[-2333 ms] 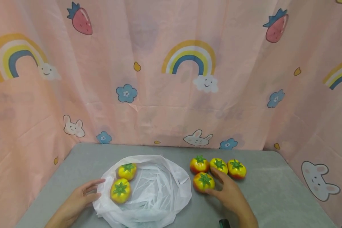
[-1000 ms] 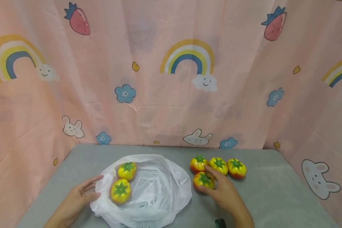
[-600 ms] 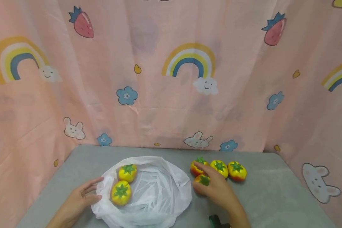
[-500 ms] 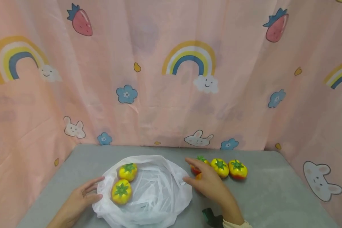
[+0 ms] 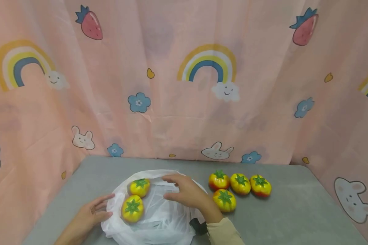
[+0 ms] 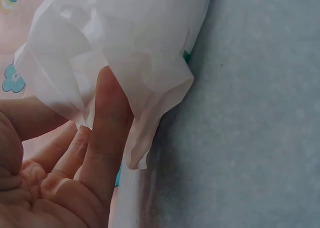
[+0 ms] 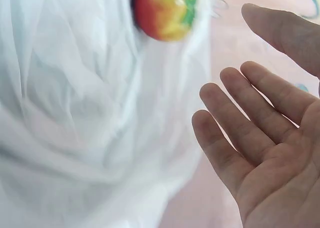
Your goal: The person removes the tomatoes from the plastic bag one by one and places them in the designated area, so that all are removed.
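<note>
A white plastic bag (image 5: 168, 228) lies spread wide at its mouth on the grey table, with two yellow-red toy tomatoes (image 5: 132, 208) inside its left part. At the bag's left rim, my left hand (image 5: 87, 216) pinches the thin plastic between thumb and finger, as the left wrist view shows on the bag (image 6: 145, 47). My right hand (image 5: 185, 192) hovers over the bag's right side, fingers spread and palm bare. In the right wrist view, those fingers (image 7: 235, 123) hold nothing, and one tomato (image 7: 165, 12) shows against the white plastic.
Several more toy tomatoes (image 5: 240, 184) with green leafy tops stand grouped on the table (image 5: 288, 211), right of the bag. A dark wrist device (image 5: 198, 226) sits by the right sleeve (image 5: 224, 233). Behind the table hangs a pink printed curtain (image 5: 159, 129).
My right hand has left the tomato group and swung left over the bag, carrying nothing. The tomatoes stay in their places, and my left hand keeps its spot at the rim.
</note>
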### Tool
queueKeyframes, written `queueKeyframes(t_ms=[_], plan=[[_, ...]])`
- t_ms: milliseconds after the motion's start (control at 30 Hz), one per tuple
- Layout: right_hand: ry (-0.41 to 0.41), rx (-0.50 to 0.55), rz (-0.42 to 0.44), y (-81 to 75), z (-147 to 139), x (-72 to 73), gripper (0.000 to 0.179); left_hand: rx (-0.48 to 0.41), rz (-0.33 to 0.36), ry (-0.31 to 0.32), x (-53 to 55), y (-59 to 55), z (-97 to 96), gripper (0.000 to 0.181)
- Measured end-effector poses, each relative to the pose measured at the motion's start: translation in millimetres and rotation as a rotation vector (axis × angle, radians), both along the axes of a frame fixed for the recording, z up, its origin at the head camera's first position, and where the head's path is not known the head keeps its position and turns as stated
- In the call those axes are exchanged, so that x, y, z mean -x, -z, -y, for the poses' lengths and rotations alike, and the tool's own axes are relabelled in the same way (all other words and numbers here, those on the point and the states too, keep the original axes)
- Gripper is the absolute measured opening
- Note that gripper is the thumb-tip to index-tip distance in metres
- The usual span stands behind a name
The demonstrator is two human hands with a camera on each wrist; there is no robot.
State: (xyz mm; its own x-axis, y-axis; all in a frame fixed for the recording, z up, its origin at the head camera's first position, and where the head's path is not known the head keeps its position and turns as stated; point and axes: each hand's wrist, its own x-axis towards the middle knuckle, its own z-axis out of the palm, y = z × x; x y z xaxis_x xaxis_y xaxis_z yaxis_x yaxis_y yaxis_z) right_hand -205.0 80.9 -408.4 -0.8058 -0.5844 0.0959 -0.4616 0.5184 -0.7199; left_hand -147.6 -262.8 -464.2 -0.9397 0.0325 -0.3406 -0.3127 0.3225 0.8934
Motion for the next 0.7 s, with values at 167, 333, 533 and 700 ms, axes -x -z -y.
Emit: queueKeyframes(t_ms=[167,333,533,700], plan=[[-0.042,-0.054,0.010,8.2,24.9,13.2,0.054,0.040,0.023,-0.009,2.6,-3.7,-0.5,0.072],[-0.036,-0.119,-0.024,13.3,44.7,17.9,0.055,0.033,0.042,-0.013,2.4,-5.2,-1.0,0.071],[-0.017,-0.140,-0.027,17.9,55.1,16.0,0.058,0.013,0.037,-0.014,0.3,-2.2,-3.8,0.071],[0.015,-0.148,-0.020,22.0,60.7,16.8,0.065,0.017,0.038,-0.020,2.5,0.7,-4.6,0.072]])
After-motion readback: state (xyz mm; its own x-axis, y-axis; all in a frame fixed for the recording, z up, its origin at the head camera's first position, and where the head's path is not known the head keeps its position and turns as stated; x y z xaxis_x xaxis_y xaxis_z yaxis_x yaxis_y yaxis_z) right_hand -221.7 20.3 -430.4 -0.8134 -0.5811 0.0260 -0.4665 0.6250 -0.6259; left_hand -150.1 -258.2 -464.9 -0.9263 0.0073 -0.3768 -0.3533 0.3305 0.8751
